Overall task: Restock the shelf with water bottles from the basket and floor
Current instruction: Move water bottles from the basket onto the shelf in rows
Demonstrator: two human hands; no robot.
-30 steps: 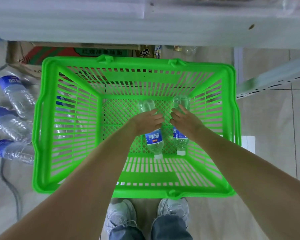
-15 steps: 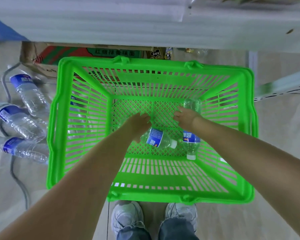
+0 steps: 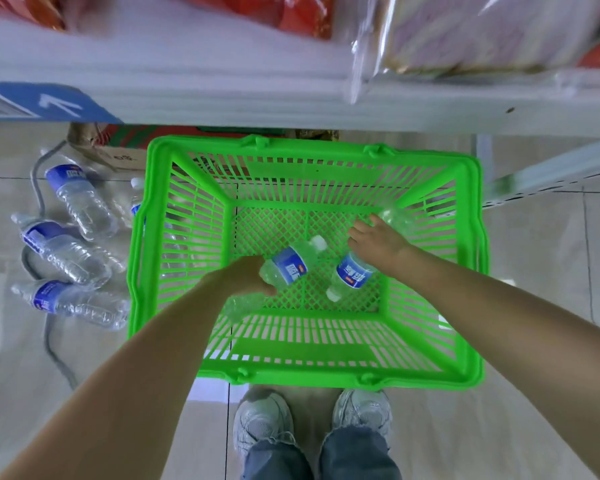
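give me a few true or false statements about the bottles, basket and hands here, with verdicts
1. Each hand holds a bottle inside the green basket. True: the left hand has a grip on one bottle, and the right hand on another.
2. The basket sits on the shelf. False: it is on the floor, below the shelf.
3. Bottles lie on the floor left of the basket. True: at least three loose bottles.
4. The bottle labels are red. False: they are blue.
5. The right-hand bottle's cap points away from the person. False: it points toward the person's shoes.
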